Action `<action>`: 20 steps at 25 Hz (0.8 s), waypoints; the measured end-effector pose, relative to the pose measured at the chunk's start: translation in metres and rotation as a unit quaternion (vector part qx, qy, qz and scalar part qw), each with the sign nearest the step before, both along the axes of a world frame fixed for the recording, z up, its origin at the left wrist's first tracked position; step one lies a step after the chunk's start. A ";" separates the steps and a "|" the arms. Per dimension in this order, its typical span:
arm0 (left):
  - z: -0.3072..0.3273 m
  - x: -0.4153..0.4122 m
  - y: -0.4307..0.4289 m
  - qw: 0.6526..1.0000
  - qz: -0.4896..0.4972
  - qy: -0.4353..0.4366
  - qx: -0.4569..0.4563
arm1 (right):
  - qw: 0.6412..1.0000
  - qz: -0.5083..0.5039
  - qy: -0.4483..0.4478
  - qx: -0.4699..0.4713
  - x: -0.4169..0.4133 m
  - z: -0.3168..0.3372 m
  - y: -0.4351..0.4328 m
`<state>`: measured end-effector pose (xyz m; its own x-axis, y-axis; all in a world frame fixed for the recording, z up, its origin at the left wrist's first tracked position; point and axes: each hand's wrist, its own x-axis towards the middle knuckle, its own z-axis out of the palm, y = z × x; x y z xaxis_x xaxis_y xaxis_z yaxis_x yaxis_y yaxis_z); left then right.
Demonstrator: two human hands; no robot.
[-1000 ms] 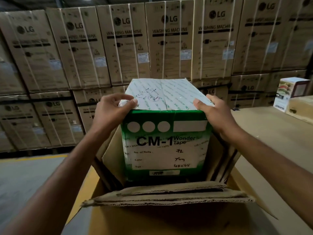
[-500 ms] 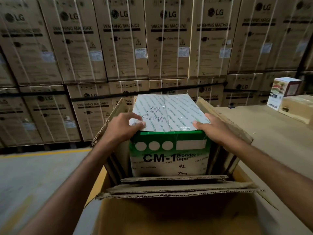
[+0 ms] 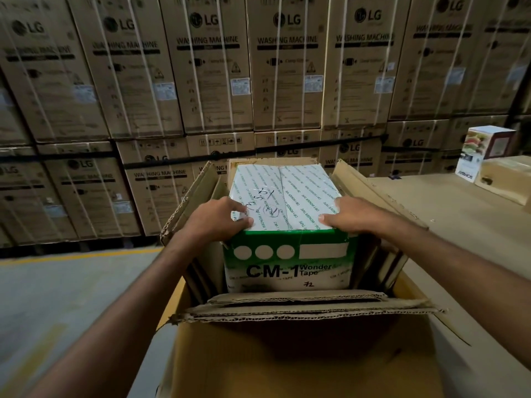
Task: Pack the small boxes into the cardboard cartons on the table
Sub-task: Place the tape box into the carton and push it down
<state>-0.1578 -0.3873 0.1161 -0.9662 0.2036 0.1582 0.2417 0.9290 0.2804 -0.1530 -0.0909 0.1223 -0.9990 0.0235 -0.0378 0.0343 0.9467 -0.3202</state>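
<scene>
So the tape box (image 3: pixel 287 225), the green and white one marked CM-1 Wonder Tape, sits dead centre of the frame, most of the way down inside the open carton (image 3: pixel 301 369). Only its top part shows above the cardboard. We've got our left hand (image 3: pixel 215 222) wrapped over its near left top corner, fingers curled onto the lid. Our right hand (image 3: pixel 353 216) does the same on the near right corner, thumb lying on top. Both look like they're gripping, not just resting. Flattened cardboard sheets (image 3: pixel 385 259) stand down both sides between box and carton wall, so it looks like a snug fit.

Progress-wise, we'd call this box nearly seated but not yet let go. The carton flaps are open, so closing is left. At the upper right, on the table (image 3: pixel 459 225), a small printed box (image 3: pixel 485 150) sits beside a plain brown one (image 3: pixel 505 179), so there's likely more to pack. Behind it all, washing machine cartons (image 3: pixel 207 67) fill the top of the frame.
</scene>
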 end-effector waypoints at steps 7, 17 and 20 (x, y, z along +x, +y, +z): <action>0.007 0.007 -0.007 0.994 -0.054 -0.060 0.075 | 0.997 0.039 -0.009 -0.072 0.011 0.014 0.004; -0.002 0.002 -0.016 0.998 -0.060 -0.035 0.009 | 0.998 0.061 0.024 0.024 -0.030 0.001 -0.077; -0.007 0.003 -0.015 1.000 -0.028 0.002 -0.015 | 0.999 0.032 0.020 -0.009 -0.034 -0.001 -0.090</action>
<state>-0.1552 -0.4024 0.1089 -0.9528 0.2611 0.1552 0.2937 0.9221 0.2518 -0.1867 -0.1813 0.1214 -0.9992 -0.0402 0.0021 -0.0385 0.9403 -0.3381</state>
